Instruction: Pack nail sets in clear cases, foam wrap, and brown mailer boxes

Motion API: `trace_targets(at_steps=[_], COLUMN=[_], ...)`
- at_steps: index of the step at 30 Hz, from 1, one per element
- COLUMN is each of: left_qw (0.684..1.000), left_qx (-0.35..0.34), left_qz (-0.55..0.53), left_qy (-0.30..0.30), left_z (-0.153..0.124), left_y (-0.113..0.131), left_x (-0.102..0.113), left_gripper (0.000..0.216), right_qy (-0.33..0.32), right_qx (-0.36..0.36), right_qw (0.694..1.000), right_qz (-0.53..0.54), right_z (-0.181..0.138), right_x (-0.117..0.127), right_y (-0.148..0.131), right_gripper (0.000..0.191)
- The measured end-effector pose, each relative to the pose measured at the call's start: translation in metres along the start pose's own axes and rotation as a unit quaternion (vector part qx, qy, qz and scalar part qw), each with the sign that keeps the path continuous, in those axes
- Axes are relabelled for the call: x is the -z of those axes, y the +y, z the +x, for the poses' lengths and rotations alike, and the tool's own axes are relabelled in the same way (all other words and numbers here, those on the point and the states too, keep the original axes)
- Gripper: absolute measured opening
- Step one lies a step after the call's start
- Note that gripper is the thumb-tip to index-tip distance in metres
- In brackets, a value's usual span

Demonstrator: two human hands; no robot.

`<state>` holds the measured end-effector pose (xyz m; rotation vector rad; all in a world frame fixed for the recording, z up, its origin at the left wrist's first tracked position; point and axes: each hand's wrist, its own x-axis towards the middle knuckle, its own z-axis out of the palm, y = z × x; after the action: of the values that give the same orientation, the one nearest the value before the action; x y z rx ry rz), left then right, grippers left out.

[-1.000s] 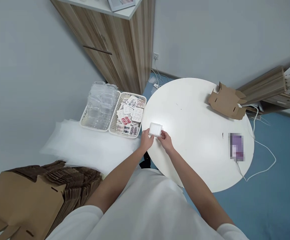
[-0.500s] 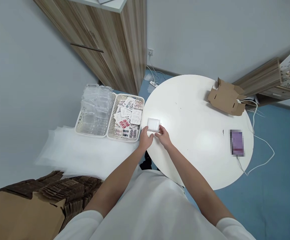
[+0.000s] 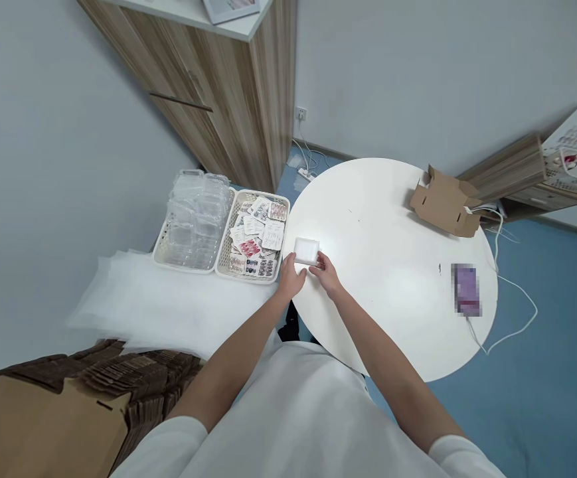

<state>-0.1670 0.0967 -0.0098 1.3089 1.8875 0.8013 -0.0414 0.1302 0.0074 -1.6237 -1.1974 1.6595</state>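
Observation:
A small white square packet point(image 3: 307, 250) lies at the near left edge of the round white table point(image 3: 392, 265). My left hand point(image 3: 291, 277) pinches its near left corner, fingers closed on it. My right hand point(image 3: 325, 275) grips the packet's near right edge in the same way. Just left of my hands stands a white basket point(image 3: 233, 262) holding several printed nail-sticker cards point(image 3: 258, 236).
A second basket of clear plastic cases point(image 3: 191, 219) stands beside the card basket on white foam sheets point(image 3: 163, 302). Flat cardboard boxes point(image 3: 93, 392) are stacked at the lower left. On the table lie an open cardboard box point(image 3: 442, 201) and a phone point(image 3: 466, 289) on a cable.
The hands and the packet have hardly moved on the table. The camera view shifted slightly.

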Motion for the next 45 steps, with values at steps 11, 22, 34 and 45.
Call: trace_targets(at_steps=[11,22,34,45], left_qw=[1.000,0.999,0.998,0.950], left_qx=[0.000,-0.004,0.047,0.115], left_qz=[-0.008,-0.012,-0.005,0.148], left_qy=[-0.007,0.033,0.032,0.250], left_z=[-0.015,-0.041,-0.158,-0.306], left_y=[-0.002,-0.003,0.004,-0.044], left_x=[-0.003,-0.010,0.017,0.138], left_gripper=[0.063,0.061,0.038,0.038], right_qy=[0.023,0.026,-0.109,-0.434], right_qx=[-0.040,-0.062,0.045,0.251], right_qw=[0.999,0.996,0.992,0.814], right_qz=[0.003,0.056,-0.053,-0.294], right_z=[-0.025,-0.081,-0.093,-0.133], right_x=[0.023,0.060,0.049,-0.096], right_y=[0.005,0.033,0.055,0.024], right_gripper=[0.065,0.059,0.037,0.033])
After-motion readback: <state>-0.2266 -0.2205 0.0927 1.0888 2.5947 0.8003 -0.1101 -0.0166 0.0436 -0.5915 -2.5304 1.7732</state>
